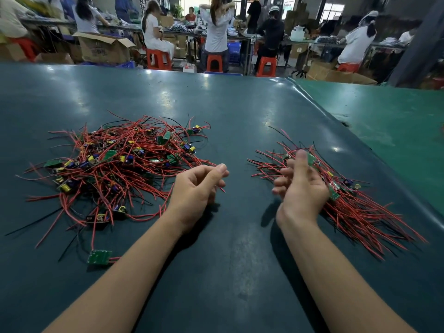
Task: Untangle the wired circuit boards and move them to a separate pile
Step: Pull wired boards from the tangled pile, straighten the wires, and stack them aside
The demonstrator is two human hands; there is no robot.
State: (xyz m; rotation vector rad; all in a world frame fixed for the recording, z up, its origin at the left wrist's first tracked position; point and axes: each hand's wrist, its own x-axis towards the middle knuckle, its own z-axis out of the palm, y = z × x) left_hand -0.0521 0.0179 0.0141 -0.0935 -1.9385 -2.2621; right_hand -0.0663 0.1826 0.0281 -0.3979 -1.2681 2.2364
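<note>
Plainly, the tangled heap of red-wired green circuit boards (115, 164) lies left on the dark green bench (240, 111), the sorted pile (355, 203) right. A thin red wire (222, 187) seems pinched by the curled left hand (199, 186); the right hand (300, 186), loosely curled, appears empty. Neighbouring boards could be dragged across if snagged wires are pulled hard.

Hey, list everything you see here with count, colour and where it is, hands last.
Tangled pile: one, red and black wires with green boards, table left.
Sorted pile: one, red wires laid roughly parallel, table right.
Loose board: one, green, near left edge, apart from the tangle.
Table: one, dark teal; a green surface adjoins at right.
Stools: several, red, background.
Workers: several, seated or standing at far benches.
Cardboard box: one open, brown, far left.
Left hand: curled, at the tangle's edge; grip unclear.
Right hand: over the sorted pile, fingers loosely curled.
</note>
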